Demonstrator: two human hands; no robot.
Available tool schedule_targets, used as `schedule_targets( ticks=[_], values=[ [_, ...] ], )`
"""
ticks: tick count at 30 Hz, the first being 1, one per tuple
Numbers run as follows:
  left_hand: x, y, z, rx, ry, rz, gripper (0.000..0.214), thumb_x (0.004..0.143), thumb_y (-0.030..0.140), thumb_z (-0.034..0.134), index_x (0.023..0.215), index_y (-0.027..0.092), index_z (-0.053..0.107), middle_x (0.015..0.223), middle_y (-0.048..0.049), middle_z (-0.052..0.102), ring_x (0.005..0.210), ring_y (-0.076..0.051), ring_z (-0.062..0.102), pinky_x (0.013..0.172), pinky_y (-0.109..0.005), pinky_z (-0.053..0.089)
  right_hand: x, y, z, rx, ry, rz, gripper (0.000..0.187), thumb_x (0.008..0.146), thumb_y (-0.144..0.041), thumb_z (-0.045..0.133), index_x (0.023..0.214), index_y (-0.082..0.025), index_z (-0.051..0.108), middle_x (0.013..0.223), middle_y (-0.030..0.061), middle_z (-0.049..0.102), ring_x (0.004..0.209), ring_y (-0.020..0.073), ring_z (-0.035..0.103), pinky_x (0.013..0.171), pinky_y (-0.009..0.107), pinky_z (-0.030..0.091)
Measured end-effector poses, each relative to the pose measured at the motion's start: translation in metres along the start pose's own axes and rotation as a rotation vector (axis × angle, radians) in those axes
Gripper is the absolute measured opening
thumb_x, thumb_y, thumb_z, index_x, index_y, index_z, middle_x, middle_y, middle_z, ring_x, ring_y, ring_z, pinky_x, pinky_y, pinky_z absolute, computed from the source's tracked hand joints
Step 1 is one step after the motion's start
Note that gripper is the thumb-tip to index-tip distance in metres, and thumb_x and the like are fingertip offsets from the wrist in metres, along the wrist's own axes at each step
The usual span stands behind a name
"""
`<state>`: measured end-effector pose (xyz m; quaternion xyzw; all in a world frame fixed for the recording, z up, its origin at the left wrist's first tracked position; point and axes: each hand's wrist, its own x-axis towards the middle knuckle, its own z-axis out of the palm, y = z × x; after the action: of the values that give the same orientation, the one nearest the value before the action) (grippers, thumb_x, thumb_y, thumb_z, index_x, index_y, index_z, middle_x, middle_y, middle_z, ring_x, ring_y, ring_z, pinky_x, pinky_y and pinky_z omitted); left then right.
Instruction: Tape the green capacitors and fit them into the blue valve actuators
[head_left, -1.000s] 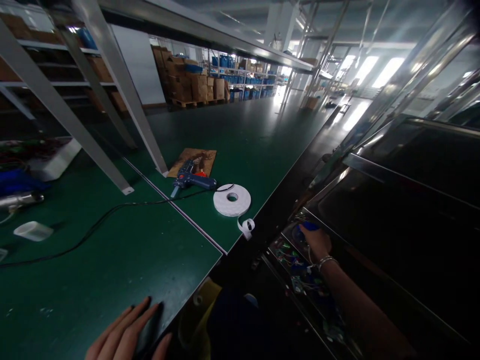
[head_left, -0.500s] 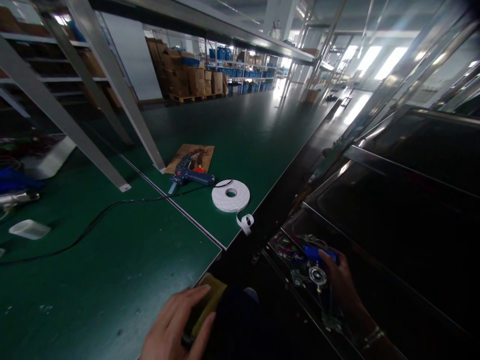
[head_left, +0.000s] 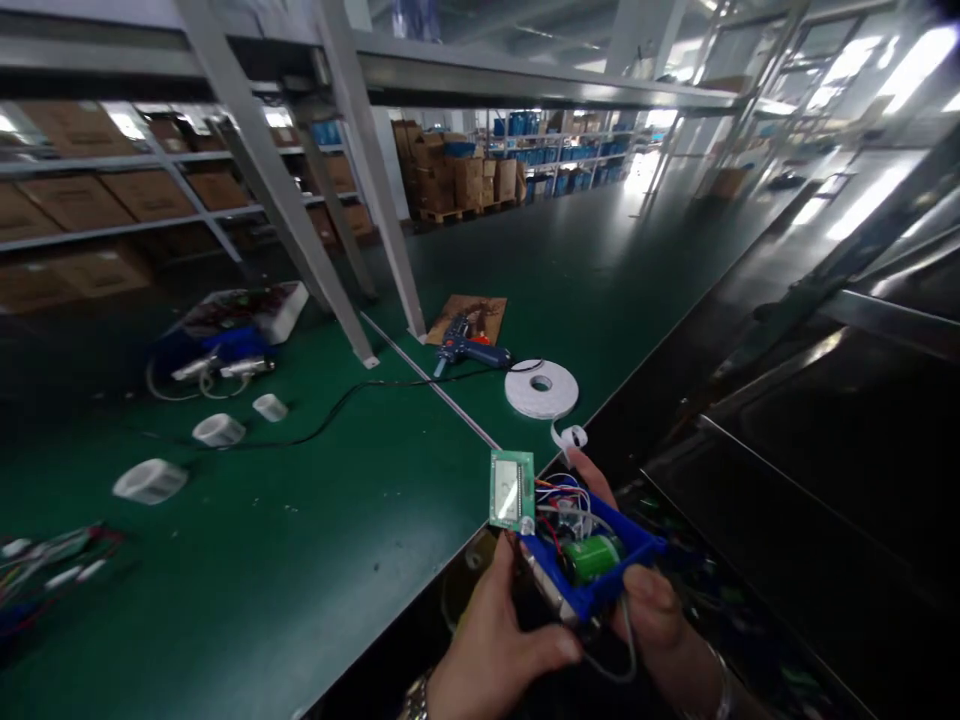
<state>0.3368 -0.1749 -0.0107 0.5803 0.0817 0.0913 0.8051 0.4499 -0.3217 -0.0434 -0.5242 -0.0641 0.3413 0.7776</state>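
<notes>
1. Both hands are closed on one thing, a small blue housing (head_left: 592, 580) held in the air just off the near edge of the green bench (head_left: 300, 560); the left hand (head_left: 499, 650) clasps its near lower end from below, thumb across the underside; the right hand (head_left: 652, 610) wraps its far side, fingers curled round the rim.

2. Inside the housing, between the two grips, lie a green cylinder (head_left: 592, 556) and a tangle of thin coloured wires (head_left: 559, 500); a small green circuit board (head_left: 511, 490) stands up above the left grip, tethered by those wires.

3. Handling, as a judgement: the shell looks light and stiff, plastic by its sheen; the board and wires look delicate, so the hold belongs on the shell's outer walls, never on the board or leads; the loose board may swing if the shell tips.

4. Heading: the long axis runs from the left grip up and away towards the right; the open face points upward; the board's face is turned to the camera.

5. Beyond the grips, well apart on the bench, lie a roll of white tape (head_left: 541, 389), a blue glue gun (head_left: 469, 350) with its black cord, and small white cups (head_left: 217, 430).
</notes>
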Motion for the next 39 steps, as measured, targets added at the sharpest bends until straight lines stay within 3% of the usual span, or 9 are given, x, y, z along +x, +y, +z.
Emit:
schedule_targets(
  ticks=[3,6,12,16,19,22,28,34,39],
  values=[
    [-0.015,0.003,-0.011,-0.204,0.147,0.076,0.113,0.065,0.074,0.091,0.156,0.027,0.045,0.159,-0.0181,0.055,0.150,-0.041,0.051,0.125,-0.056,0.041,0.020,-0.005,0.045,0.125,-0.276,0.041,0.122,0.065,-0.058,0.087,0.169,-0.024,0.033,0.134,0.0150,0.063,0.122,0.0415,0.063,0.105,0.058,0.051],
    [-0.034,0.012,-0.029,-0.195,0.363,0.161,0.127,0.062,0.062,0.099,0.163,0.030,0.029,0.161,-0.0194,0.051,0.147,-0.041,0.054,0.124,-0.057,0.044,0.033,-0.009,0.094,0.240,-0.572,0.121,0.124,0.073,-0.051,0.090,0.173,-0.034,0.018,0.143,0.0115,0.058,0.124,0.0375,0.063,0.108,0.056,0.050],
    [-0.074,0.053,-0.072,0.075,0.730,0.154,0.129,0.048,0.058,0.104,0.157,0.023,0.044,0.145,-0.0197,0.066,0.133,-0.044,0.065,0.117,-0.058,0.051,0.035,0.007,0.172,0.392,-0.929,0.363,0.111,0.086,-0.056,0.084,0.173,-0.036,0.018,0.152,0.0100,0.052,0.130,0.0359,0.060,0.116,0.055,0.044],
    [-0.090,0.086,-0.094,0.172,0.830,0.244,0.134,0.044,0.056,0.106,0.158,0.024,0.043,0.145,-0.0171,0.068,0.139,-0.042,0.061,0.122,-0.055,0.048,0.040,0.017,0.207,0.352,-0.921,0.434,0.110,0.086,-0.066,0.088,0.169,-0.025,0.028,0.148,0.0140,0.057,0.135,0.0362,0.057,0.118,0.051,0.044],
    [-0.093,0.108,-0.106,0.202,0.833,0.328,0.137,0.052,0.045,0.107,0.164,0.029,0.029,0.139,-0.0124,0.072,0.135,-0.037,0.066,0.120,-0.052,0.050,0.046,0.019,0.228,0.290,-0.888,0.472,0.094,0.087,-0.070,0.089,0.154,-0.019,0.049,0.143,0.0156,0.060,0.129,0.0343,0.061,0.106,0.041,0.054],
    [-0.092,0.129,-0.114,0.267,0.816,0.333,0.123,0.058,0.031,0.106,0.159,0.032,0.034,0.133,-0.0086,0.075,0.127,-0.032,0.072,0.114,-0.047,0.055,0.053,0.019,0.247,0.251,-0.895,0.537,0.091,0.086,-0.078,0.086,0.145,-0.014,0.058,0.133,0.0176,0.066,0.119,0.0337,0.067,0.094,0.035,0.060],
    [-0.100,0.165,-0.123,0.742,0.911,0.123,0.120,0.065,0.042,0.102,0.162,0.035,0.033,0.116,-0.0055,0.080,0.111,-0.033,0.077,0.103,-0.050,0.059,0.067,0.016,0.280,0.161,-0.883,0.716,0.081,0.116,-0.074,0.026,0.143,-0.006,0.062,0.123,0.0214,0.069,0.106,0.0304,0.072,0.090,0.040,0.064],
    [-0.122,0.186,-0.154,0.886,0.844,-0.122,0.114,0.068,0.059,0.095,0.163,0.032,0.038,0.135,-0.0164,0.074,0.124,-0.040,0.072,0.101,-0.053,0.058,0.077,0.032,0.282,0.016,-0.853,0.889,0.083,0.115,-0.076,0.027,0.147,-0.005,0.058,0.121,0.0237,0.069,0.093,0.0318,0.075,0.073,0.042,0.066],
    [-0.131,0.209,-0.178,0.940,0.774,-0.092,0.099,0.075,0.058,0.091,0.160,0.030,0.047,0.136,-0.0160,0.074,0.127,-0.040,0.070,0.107,-0.053,0.054,0.079,0.054,0.272,-0.080,-0.844,0.961,0.077,0.117,-0.070,0.032,0.145,-0.003,0.057,0.125,0.0240,0.068,0.096,0.0320,0.075,0.078,0.043,0.066]
  ],
)
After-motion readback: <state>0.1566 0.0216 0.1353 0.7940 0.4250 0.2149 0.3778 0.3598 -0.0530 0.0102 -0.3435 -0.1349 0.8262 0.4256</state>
